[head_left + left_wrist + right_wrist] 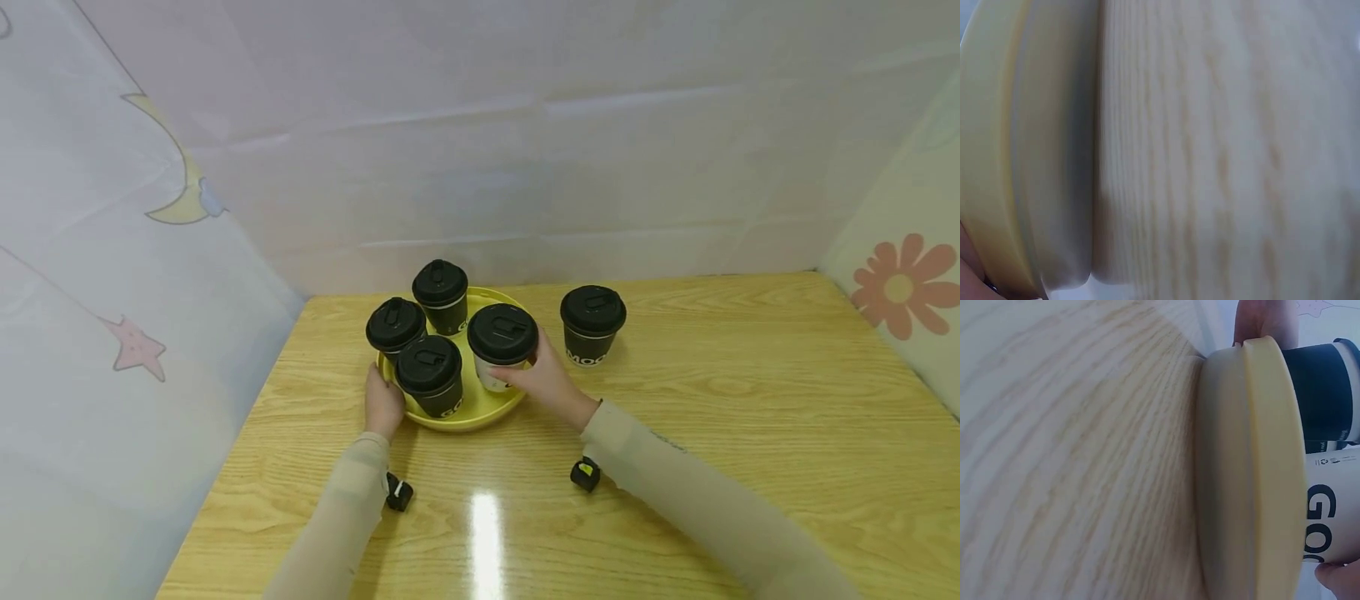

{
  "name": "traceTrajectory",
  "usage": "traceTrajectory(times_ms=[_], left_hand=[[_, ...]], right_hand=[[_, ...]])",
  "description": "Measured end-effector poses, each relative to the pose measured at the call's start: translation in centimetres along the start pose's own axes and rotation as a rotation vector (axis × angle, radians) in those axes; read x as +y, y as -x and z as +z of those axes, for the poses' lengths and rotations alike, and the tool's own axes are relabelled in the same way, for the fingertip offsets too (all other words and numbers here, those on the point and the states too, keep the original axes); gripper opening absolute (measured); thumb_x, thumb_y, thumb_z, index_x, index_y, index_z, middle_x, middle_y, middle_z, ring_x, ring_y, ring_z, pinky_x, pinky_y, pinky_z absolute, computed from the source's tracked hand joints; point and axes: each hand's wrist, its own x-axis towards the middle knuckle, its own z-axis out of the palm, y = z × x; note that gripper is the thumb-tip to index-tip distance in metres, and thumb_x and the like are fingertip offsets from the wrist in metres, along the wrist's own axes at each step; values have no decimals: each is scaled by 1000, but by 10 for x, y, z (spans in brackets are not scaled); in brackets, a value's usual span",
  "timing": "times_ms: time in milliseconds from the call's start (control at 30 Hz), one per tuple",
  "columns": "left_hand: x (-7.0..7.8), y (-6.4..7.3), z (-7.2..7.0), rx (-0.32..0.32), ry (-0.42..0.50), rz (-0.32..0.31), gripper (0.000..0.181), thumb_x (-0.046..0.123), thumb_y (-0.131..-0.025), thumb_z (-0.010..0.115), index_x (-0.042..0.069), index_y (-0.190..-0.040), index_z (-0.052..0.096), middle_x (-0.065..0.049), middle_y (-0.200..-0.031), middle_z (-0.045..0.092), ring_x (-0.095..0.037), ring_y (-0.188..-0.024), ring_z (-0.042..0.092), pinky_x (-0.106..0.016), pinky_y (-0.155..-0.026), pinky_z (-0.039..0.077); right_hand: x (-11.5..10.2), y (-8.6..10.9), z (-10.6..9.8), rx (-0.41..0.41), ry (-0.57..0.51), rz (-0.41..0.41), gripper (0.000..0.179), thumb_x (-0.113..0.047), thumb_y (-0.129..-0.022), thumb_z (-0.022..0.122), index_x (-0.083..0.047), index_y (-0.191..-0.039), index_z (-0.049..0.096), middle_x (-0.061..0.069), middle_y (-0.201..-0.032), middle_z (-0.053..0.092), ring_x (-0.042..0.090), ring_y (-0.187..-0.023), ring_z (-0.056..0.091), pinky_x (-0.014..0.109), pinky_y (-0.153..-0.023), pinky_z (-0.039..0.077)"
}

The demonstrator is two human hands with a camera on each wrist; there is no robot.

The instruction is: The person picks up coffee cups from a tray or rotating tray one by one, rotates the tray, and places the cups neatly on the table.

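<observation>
A round yellow tray [480,412] stands on the table with lidded paper coffee cups on it. My right hand [551,379] grips a white paper cup [491,377] with a black lid at the tray's right side, thumb in front; its lettering shows in the right wrist view. At the tray's left edge, my left hand [384,404] holds the rim. Three black cups share the tray: one at the front [438,400], one at the left [395,325] and one at the back [446,317]. The left wrist view shows the tray's side [991,137] close up.
Another black lidded cup [590,337] stands on the wooden table [750,400], right of the tray. A pale fabric backdrop [525,167] rises behind the table, with printed side panels at left and right. Small black devices [585,474] hang at both wrists.
</observation>
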Motion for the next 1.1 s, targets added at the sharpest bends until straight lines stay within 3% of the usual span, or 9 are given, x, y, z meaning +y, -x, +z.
traceTrajectory(times_ms=[233,400,600,700,867,1100], left_hand=[[0,1,0,12,-27,13,56,-5,-95,23,-16,-148,6,-35,-153,12,-44,-142,14,-49,-116,16],[1,0,0,8,-24,5,56,-5,-95,22,-16,-148,6,-35,-154,11,-44,-143,13,-49,-116,16],[1,0,-1,-1,-14,6,57,-6,-95,22,-16,-148,4,-35,-154,11,-43,-143,13,-49,-116,15],[1,0,-1,-2,-11,1,57,-6,-95,22,-15,-148,4,-35,-154,10,-43,-143,13,-48,-116,15],[2,1,-1,-6,2,3,58,-6,-95,22,-15,-148,3,-35,-154,10,-44,-142,14,-49,-116,17],[2,2,-1,-4,-15,11,57,-6,-95,23,-15,-148,4,-35,-154,10,-43,-143,13,-49,-116,16]], right_hand=[[-17,7,-10,-26,-9,-79,81,8,-78,75,3,-144,29,22,-142,39,35,-131,41,48,-109,33],[-27,14,-20,-32,-17,-89,85,9,-77,75,2,-146,26,21,-144,40,33,-133,39,47,-111,32],[-37,23,-32,-39,-26,-60,84,7,-79,75,3,-145,23,21,-144,38,32,-133,39,33,-106,39],[-38,27,-39,-52,-30,-72,83,5,-80,74,5,-145,22,22,-144,37,23,-129,43,23,-101,41],[-39,32,-49,-70,-58,-122,83,5,-81,74,5,-145,21,22,-143,36,6,-122,47,20,-99,41],[-39,38,-56,-86,-71,-140,85,0,-84,73,6,-147,16,25,-145,33,4,-121,46,20,-98,41]])
